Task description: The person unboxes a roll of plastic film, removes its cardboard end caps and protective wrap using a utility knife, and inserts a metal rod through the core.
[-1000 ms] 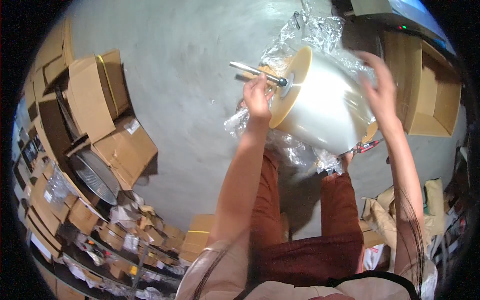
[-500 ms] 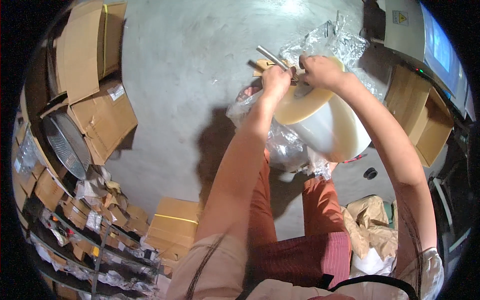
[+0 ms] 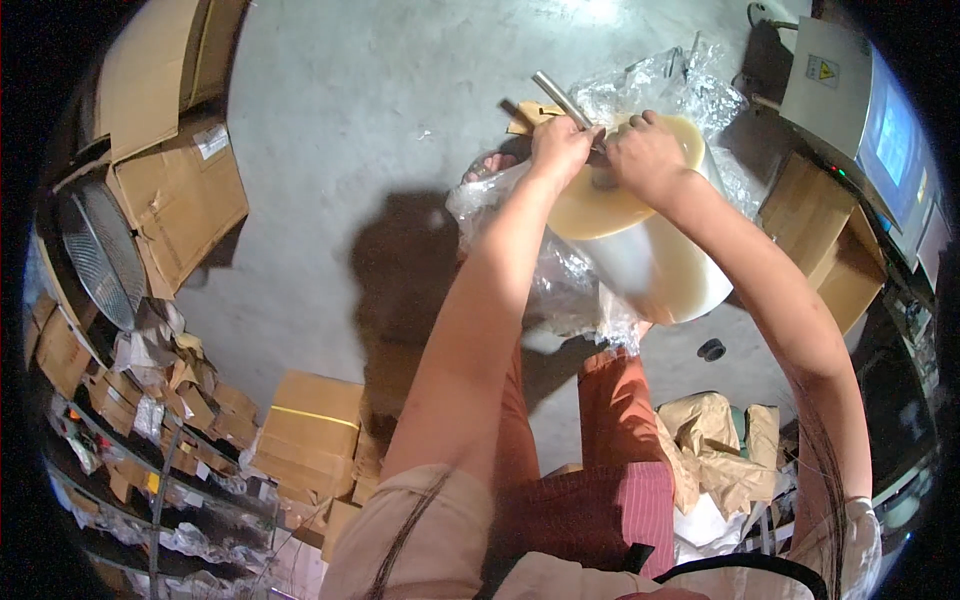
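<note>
Nearest me, a roll (image 3: 640,255) of clear film stands on end over crumpled plastic (image 3: 560,290) on the floor. My left hand (image 3: 562,148) is closed around a metal rod (image 3: 560,98) sticking from the roll's core. My right hand (image 3: 645,155) presses curled on the roll's top; beyond sits a grey machine (image 3: 835,85).

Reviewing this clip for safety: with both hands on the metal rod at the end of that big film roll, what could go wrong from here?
1. The large roll of clear film is propped at a tilt against the person's legs; with the left hand and right hand both busy at the metal rod, it could slip or roll.
2. Loose plastic wrap lies around the feet, a likely slip or snag.
3. Fingers close together at the core may get pinched by the rod.
</note>
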`<state>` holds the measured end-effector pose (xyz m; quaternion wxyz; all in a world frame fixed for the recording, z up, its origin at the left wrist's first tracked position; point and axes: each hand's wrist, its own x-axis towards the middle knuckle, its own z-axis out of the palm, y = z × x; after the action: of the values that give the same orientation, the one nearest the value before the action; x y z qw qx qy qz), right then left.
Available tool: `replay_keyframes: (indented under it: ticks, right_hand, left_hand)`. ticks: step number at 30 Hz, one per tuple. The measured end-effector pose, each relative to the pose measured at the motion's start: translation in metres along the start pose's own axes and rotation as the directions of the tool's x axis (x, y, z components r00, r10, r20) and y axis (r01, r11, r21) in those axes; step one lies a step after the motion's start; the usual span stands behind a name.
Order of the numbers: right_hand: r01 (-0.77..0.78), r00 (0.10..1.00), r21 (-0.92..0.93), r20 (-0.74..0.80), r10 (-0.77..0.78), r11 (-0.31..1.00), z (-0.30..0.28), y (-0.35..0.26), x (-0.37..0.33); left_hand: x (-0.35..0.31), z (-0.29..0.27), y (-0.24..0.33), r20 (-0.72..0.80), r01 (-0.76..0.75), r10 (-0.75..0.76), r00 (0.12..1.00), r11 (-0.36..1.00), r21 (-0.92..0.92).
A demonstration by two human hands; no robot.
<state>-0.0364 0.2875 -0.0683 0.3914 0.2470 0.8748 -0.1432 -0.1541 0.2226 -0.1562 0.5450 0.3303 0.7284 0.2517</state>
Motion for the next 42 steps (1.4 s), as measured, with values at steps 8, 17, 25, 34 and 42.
replay_keyframes:
  ticks: [8, 17, 25, 34, 42]
  right_hand:
    - [0.014, 0.986, 0.057, 0.167, -0.023, 0.998, -0.016, 0.002, 0.000]
    - [-0.044, 0.999, -0.106, -0.023, 0.041, 0.993, -0.010, -0.015, 0.001]
    - [-0.103, 0.985, 0.108, 0.149, 0.086, 0.989, -0.018, -0.012, 0.011]
    - [-0.287, 0.940, 0.134, 0.230, 0.252, 0.948, -0.023, -0.028, 0.012]
    - [-0.055, 0.981, -0.064, 0.185, 0.066, 0.996, 0.002, -0.023, 0.010]
  left_hand:
    - [-0.004, -0.001, 0.009, 0.022, -0.030, 0.030, 0.999, 0.999, 0.029]
    - [0.005, 0.003, -0.009, -0.011, -0.050, 0.051, 0.999, 0.998, 0.040]
    - [0.006, 0.006, -0.008, -0.024, -0.011, 0.012, 1.000, 0.999, 0.043]
    - [-0.001, -0.003, 0.003, -0.033, 0.045, -0.042, 0.999, 0.992, 0.118]
    - [0.005, 0.010, -0.004, 0.086, 0.104, -0.093, 0.992, 0.986, -0.127]
